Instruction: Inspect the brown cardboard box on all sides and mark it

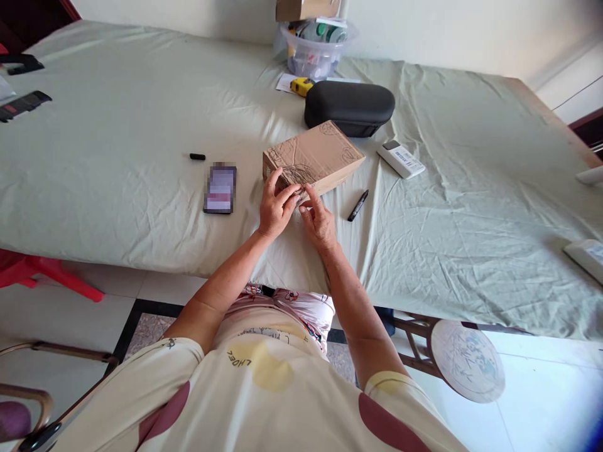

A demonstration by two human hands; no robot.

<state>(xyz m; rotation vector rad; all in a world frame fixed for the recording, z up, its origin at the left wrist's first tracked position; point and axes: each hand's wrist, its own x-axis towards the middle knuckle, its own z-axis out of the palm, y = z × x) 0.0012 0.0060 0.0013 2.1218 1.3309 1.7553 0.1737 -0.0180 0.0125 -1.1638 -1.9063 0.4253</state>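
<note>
A brown cardboard box (315, 150) lies on the cloth-covered table, its top marked with dark scribbles and wrinkled tape. At the box's near left end, my left hand (277, 204) has its fingers spread across the edge and its thumb close to the near corner. My right hand (319, 220) meets the same corner, index finger on the upper edge and thumb lower down, the other fingers curled. Both hands grip the box there; the fingertips nearly touch each other. Whether a strip of tape is between them I cannot make out. A black marker (358, 206) without its cap lies right of my right hand.
Left of the box lie a phone (220, 188) and a black marker cap (197, 156). Behind it are a black hard case (349, 105), a yellow tape measure (301, 86) and a clear plastic tub (313, 58). A white device (401, 159) lies to the right.
</note>
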